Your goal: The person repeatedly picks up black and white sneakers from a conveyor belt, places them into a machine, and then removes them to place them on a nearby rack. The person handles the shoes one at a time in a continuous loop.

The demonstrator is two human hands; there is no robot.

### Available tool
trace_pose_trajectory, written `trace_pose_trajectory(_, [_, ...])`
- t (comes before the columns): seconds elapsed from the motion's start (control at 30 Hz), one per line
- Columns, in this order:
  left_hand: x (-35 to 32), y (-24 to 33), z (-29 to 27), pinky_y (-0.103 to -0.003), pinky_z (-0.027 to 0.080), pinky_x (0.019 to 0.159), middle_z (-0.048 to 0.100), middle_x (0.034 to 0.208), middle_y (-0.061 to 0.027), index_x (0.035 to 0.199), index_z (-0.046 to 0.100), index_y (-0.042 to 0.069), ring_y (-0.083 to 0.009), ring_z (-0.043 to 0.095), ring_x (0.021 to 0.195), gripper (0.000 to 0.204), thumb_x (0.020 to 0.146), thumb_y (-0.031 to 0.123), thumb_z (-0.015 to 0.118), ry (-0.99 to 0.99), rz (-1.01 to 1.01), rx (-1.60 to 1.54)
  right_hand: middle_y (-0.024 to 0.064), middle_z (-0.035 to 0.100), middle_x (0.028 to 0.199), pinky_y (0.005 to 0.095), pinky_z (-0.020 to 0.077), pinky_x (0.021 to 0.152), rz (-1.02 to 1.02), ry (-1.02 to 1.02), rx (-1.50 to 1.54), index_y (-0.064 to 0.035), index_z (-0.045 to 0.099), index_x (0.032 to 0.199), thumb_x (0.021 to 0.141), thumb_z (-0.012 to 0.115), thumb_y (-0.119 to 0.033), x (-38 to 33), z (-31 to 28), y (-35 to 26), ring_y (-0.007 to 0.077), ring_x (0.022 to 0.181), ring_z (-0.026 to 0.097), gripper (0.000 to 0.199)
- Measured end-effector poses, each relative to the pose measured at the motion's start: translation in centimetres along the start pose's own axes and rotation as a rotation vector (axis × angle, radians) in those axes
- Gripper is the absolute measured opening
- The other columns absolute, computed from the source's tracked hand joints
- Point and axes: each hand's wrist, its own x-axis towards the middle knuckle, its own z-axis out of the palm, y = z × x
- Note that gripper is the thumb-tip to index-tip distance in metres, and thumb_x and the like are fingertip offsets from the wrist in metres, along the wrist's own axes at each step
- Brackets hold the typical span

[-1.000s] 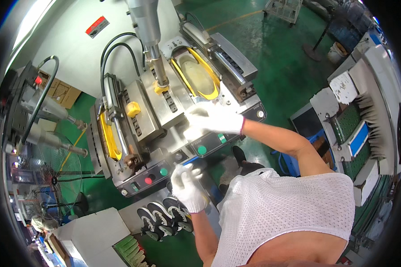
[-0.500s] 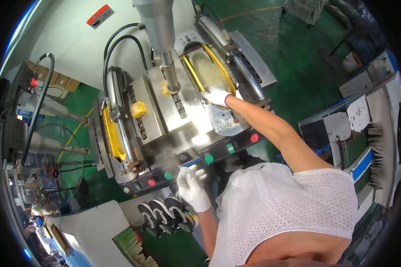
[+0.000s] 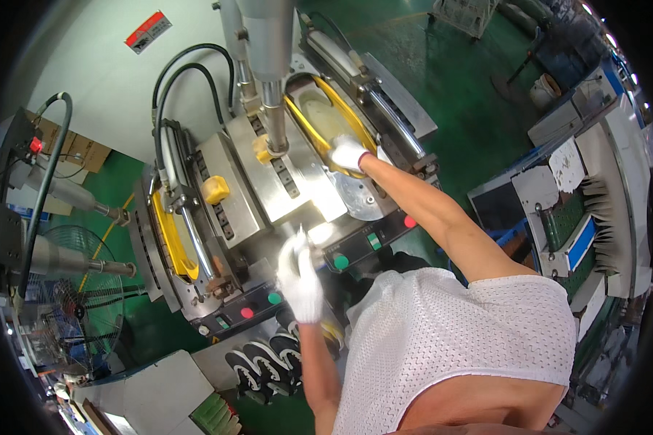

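Both my hands wear white knit gloves. My right hand point(image 3: 349, 154) is at the near end of the long mould cavity point(image 3: 325, 116) on the machine's right station, against its yellow lining point(image 3: 308, 127). Its fingers look curled and partly hidden, so what they grip cannot be made out. My left hand point(image 3: 298, 283) is raised above the front control panel point(image 3: 308, 278). Its fingers come together in a pinch at a small pale tip, blurred by motion; I cannot make out what it is. Between the stations, a metal press rod point(image 3: 273, 116) stands over a steel plate point(image 3: 301, 190).
Green and red buttons line the panel, including a green button point(image 3: 342, 262). Black-and-white shoes point(image 3: 257, 367) stand below it. The left station has another yellow-lined mould point(image 3: 173, 235). A fan point(image 3: 76, 308) is at far left, and a brush-edged machine point(image 3: 595, 210) at right.
My left hand has risen forward over the panel. My right hand stays at the mould's near end, its fingers more curled than before. The whole view has shifted slightly.
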Motion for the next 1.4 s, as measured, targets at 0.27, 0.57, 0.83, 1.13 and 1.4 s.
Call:
trace_pose_trajectory(0.27, [13.5,-1.6,5.7,-0.029,0.056,0.059,0.073,0.091,-0.0077,0.130,0.063,0.004,-0.0121,0.069,0.065,0.028,0.106,0.018,0.060,-0.195,0.322,0.528,0.0290,0.069,0.127,0.0426,0.0525,0.102,0.170,-0.016,0.261,0.0009,0.071,0.127,0.087,0.071,-0.025,0.4,0.3,1.1,0.0397,0.120,0.067,0.048])
trace_pose_trajectory(0.57, [20.0,0.8,11.6,-0.051,0.058,0.081,0.075,0.096,-0.0273,0.099,0.069,-0.002,-0.0447,0.073,0.089,0.034,0.103,0.029,0.056,-0.312,0.433,1.226,0.0295,0.069,0.120,0.0448,0.0549,0.094,0.252,-0.091,0.305,0.0012,0.074,0.114,0.094,0.056,-0.019,1.1,-0.3,1.0,0.0418,0.115,0.068,0.033])
trace_pose_trajectory(0.83, [24.0,0.7,14.8,-0.053,0.056,0.084,0.073,0.098,-0.0265,0.099,0.069,0.002,-0.0448,0.072,0.095,0.025,0.098,0.025,0.061,-0.451,0.549,1.479,0.0301,0.071,0.118,0.0435,0.0567,0.092,0.269,-0.099,0.404,0.0060,0.076,0.111,0.086,0.062,-0.017,1.1,-0.5,1.1,0.0427,0.110,0.070,0.036])
trace_pose_trajectory(1.13, [26.0,1.9,16.5,-0.050,0.057,0.086,0.073,0.101,-0.0248,0.099,0.070,0.002,-0.0422,0.072,0.098,0.016,0.089,0.012,0.063,-0.586,0.596,1.648,0.0317,0.070,0.117,0.0455,0.0569,0.096,0.333,-0.080,0.478,0.0061,0.076,0.110,0.086,0.060,-0.014,1.4,-0.1,0.8,0.0436,0.112,0.070,0.036])
trace_pose_trajectory(1.4, [26.6,1.3,16.8,-0.049,0.057,0.085,0.074,0.101,-0.0215,0.099,0.069,0.004,-0.0417,0.072,0.098,0.016,0.089,0.011,0.059,-0.588,0.708,1.675,0.0323,0.071,0.112,0.0462,0.0574,0.094,0.260,-0.044,0.387,0.0046,0.078,0.104,0.087,0.059,-0.019,2.3,1.5,1.1,0.0429,0.110,0.071,0.034])
